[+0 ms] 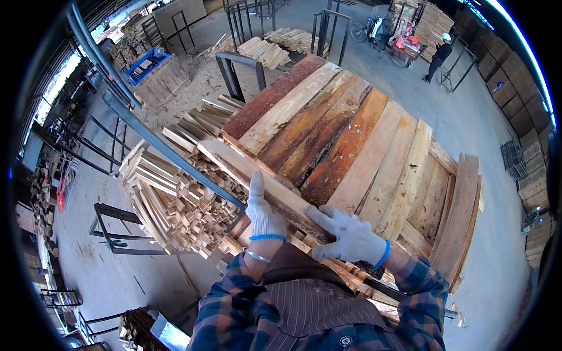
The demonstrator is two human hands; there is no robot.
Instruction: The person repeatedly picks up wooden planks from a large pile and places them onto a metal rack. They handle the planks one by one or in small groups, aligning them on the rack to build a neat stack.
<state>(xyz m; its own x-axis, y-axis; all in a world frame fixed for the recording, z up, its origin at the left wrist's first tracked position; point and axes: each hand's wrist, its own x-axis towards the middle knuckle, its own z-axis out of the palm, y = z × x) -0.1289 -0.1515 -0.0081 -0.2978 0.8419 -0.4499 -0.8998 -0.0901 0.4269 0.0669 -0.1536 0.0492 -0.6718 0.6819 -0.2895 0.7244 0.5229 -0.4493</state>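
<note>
A long narrow wooden board [231, 161] lies crosswise along the near left edge of a stack of planks, its far end reaching over a pile of sticks. My left hand [264, 213], in a white knitted glove with a blue cuff, grips this board near its middle, one finger stretched along it. Closer to the board's right end, my right hand [354, 237], gloved alike, has its fingers over the top and its thumb on the near side. Beneath lie wide planks [328, 128], pale to dark reddish brown, some with bark.
A heap of cut sticks [181, 193] sits left of the stack, with a slanting blue-grey metal bar [170, 152] over it. Metal frames [120, 231] stand around. Curved boards [459, 205] lean at the right. A person in a white helmet [439, 57] stands far right.
</note>
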